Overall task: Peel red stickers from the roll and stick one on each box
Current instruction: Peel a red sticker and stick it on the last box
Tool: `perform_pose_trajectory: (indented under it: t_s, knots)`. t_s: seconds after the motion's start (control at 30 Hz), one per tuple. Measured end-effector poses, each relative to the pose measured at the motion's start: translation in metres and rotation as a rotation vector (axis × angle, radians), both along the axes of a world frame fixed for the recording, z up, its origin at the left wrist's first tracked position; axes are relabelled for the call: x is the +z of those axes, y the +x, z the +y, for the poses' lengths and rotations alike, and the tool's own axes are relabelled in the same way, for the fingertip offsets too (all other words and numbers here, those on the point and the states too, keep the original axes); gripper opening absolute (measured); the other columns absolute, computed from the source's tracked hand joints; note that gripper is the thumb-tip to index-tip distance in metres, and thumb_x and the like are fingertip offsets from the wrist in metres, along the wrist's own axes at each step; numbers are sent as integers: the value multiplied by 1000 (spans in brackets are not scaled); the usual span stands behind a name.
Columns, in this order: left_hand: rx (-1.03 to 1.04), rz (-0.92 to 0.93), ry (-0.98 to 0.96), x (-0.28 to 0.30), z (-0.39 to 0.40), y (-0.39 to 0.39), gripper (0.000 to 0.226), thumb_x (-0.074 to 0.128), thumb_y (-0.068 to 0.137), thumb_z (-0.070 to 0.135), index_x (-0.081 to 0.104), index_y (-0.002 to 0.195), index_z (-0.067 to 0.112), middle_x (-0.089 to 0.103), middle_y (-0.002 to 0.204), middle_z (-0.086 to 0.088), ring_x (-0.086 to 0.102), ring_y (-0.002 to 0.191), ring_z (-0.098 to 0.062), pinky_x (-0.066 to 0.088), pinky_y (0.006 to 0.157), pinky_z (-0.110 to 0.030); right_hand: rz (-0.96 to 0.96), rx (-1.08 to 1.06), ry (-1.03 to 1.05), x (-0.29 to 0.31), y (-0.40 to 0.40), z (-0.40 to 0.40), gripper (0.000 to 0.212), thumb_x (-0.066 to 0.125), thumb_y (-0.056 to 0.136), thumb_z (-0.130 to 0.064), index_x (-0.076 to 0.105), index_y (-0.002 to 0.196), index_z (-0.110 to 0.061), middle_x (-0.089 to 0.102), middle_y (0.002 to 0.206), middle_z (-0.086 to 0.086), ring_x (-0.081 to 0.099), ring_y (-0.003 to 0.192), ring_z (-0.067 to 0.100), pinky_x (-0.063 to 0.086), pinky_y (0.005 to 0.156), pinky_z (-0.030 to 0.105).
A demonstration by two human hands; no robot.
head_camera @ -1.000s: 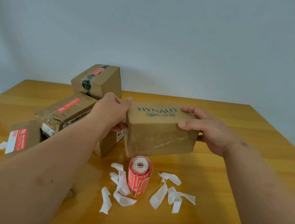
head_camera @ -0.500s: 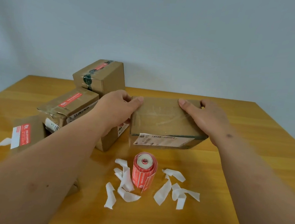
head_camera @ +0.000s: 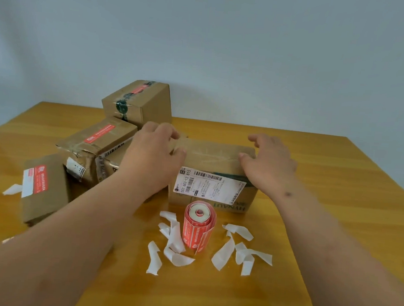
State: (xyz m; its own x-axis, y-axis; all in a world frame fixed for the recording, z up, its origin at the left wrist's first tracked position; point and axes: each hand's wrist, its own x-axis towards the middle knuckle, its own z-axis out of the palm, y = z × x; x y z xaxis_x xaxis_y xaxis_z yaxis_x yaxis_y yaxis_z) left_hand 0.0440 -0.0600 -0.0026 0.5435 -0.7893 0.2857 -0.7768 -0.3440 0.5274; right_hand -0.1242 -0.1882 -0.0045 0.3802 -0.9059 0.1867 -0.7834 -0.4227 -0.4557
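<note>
A brown cardboard box (head_camera: pixel 210 154) lies on the wooden table (head_camera: pixel 338 187), its white shipping label (head_camera: pixel 209 186) facing me and its taped top bare of any red sticker. My left hand (head_camera: pixel 152 153) holds its left end, thumb on top and fingers curled over the far edge. My right hand (head_camera: pixel 270 165) holds the right end, thumb on the top edge, fingers spread and slightly lifted. The roll of red stickers (head_camera: pixel 199 225) stands upright just in front of the box, a loose end hanging down its side.
Three more boxes sit at the left, each with a red sticker: a tall one (head_camera: pixel 142 104) at the back, a crumpled one (head_camera: pixel 98 142) in the middle, a flat one (head_camera: pixel 43 188) nearest. White backing strips (head_camera: pixel 172 237) lie around the roll.
Both hands turned the box over toward me and set it down on the table. The printed face went to the bottom front and the shipping label now faces me.
</note>
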Motion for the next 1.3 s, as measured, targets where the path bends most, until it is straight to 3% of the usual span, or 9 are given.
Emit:
perform_pose_trajectory:
  t_s: [0.1,0.2,0.3,0.4,0.53,0.67,0.93,1.1,1.3]
  knots:
    - [-182,92,28,-4,16,-16,11,60,91,36,61,99,28,60,89,12,55,80,-3,43,66,-18,-136,223,-41,2,-5,25,14,62,86,-27,58,99,-31,52,104,-11,52,101,12,43,89,29]
    - [-276,182,136,-14,27,-23,6,65,89,34,63,93,30,63,83,11,58,77,-3,46,64,-17,-43,458,89,1,-15,52,10,69,82,-21,61,81,-28,59,89,-14,55,83,7,41,67,14]
    - [-288,219,141,-22,37,-27,9,69,86,31,62,90,30,64,86,10,60,80,-6,52,69,-21,19,557,96,-8,-24,68,12,74,74,-24,63,72,-29,58,88,-15,53,82,2,41,76,22]
    - [-268,230,76,-28,47,-35,11,68,87,24,61,83,32,63,86,11,61,79,-5,51,66,-20,69,593,65,-16,-28,80,10,73,71,-23,67,78,-27,48,86,-19,47,86,0,38,89,36]
    - [-247,223,7,-37,58,-48,24,58,91,11,61,81,32,56,94,14,56,81,-2,37,63,-10,211,550,-36,-22,-30,91,15,69,75,-26,66,89,-31,43,95,-12,43,99,7,28,97,37]
    - [-254,216,-31,-44,66,-58,31,55,92,6,59,83,35,53,100,17,54,96,-4,39,76,-10,218,502,-77,-26,-30,99,7,67,80,-29,65,86,-30,44,97,-10,41,105,12,25,98,37]
    - [-293,66,2,-45,75,-72,12,72,81,21,65,84,29,55,89,13,52,84,-6,43,71,-19,168,511,-54,-21,-30,110,8,64,85,-26,64,93,-28,45,106,-8,37,108,16,28,98,37]
    - [-230,267,59,-41,81,-69,13,67,87,22,66,75,26,64,76,7,58,71,-7,49,62,-24,129,503,-36,-22,-34,110,11,64,85,-32,64,95,-29,45,106,-10,36,108,15,28,99,36]
    - [-249,452,58,-37,86,-63,9,68,87,28,67,78,28,67,72,9,57,61,1,46,54,-13,148,544,-16,-18,-30,109,9,63,88,-31,64,97,-28,43,106,-11,35,108,15,29,98,37]
